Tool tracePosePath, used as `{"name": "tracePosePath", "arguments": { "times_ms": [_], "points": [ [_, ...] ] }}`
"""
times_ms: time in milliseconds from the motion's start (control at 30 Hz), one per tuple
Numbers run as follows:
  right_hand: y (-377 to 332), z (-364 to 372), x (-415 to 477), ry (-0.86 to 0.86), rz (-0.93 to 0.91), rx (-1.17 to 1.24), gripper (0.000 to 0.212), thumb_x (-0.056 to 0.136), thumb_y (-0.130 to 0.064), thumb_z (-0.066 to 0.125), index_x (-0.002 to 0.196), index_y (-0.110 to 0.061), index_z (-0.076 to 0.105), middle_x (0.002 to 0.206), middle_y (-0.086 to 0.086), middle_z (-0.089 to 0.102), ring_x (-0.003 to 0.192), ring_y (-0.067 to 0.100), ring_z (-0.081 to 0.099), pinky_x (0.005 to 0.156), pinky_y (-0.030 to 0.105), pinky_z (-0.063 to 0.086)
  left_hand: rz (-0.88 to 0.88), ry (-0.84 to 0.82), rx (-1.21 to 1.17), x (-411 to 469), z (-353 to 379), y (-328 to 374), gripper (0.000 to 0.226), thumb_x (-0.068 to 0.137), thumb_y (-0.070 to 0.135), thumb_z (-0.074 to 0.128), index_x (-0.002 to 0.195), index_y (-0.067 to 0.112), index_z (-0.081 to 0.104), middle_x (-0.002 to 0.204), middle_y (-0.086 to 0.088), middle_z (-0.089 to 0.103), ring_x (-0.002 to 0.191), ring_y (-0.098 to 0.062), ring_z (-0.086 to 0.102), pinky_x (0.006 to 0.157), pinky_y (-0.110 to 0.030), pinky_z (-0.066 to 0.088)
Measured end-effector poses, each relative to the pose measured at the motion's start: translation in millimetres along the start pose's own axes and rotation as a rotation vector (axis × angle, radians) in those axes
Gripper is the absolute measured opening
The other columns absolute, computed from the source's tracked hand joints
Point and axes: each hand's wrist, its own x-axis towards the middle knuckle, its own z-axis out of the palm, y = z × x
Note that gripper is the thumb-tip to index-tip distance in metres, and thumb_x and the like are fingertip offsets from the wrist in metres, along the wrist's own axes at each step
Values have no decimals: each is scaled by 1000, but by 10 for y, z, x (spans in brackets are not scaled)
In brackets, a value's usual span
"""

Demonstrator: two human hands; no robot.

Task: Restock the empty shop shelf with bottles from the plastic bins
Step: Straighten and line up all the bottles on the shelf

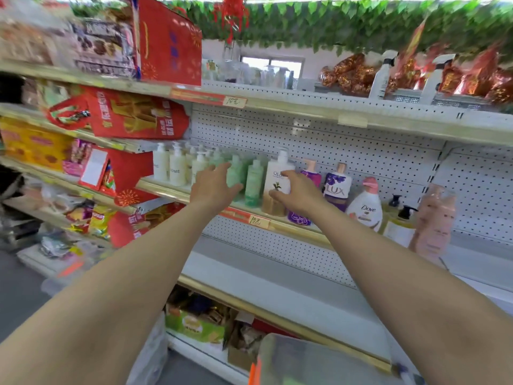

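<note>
On the middle shelf (166,191) a row of bottles stands upright: white pump bottles (170,168), green bottles (254,182), a white Olay bottle (277,182), a purple Lux bottle (336,185), a Dove bottle (365,208) and a pink bottle (434,221). My right hand (298,191) grips the Olay bottle, thumb on its front and fingers round its right side. With spread, straight fingers, my left hand (212,186) is at the green bottles; I cannot tell if it touches them. A clear plastic bin (305,362) shows at the bottom edge, its contents blurred.
The shelf below (277,276) is bare, with a pegboard back. Red gift bags (138,115) and snack boxes fill the shelves to the left. Spray bottles (381,76) and red-gold decorations sit on the top shelf. Cardboard boxes (194,326) lie on the lowest shelf.
</note>
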Motion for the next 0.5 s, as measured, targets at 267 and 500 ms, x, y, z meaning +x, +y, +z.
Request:
{"name": "tracePosePath", "arguments": {
  "times_ms": [267, 500],
  "points": [
    [-422, 628, 1044, 7, -58, 32, 71, 86, -57, 63, 147, -31, 37, 147, 6, 48, 129, 28, 50, 100, 42, 47, -17, 16, 39, 779, 3, -854, 65, 84, 38, 73, 142, 26, 46, 147, -11, 45, 136, -32, 38, 108, -48, 40],
    [-835, 1021, 2180, 8, -53, 53, 70, 88, -56, 63, 148, -31, 37, 151, 4, 43, 136, 28, 43, 104, 41, 40, -59, 11, 47, 1850, 15, -1607, 64, 82, 38, 76, 138, 27, 49, 139, -10, 52, 128, -32, 45, 97, -45, 44]
  ]
}}
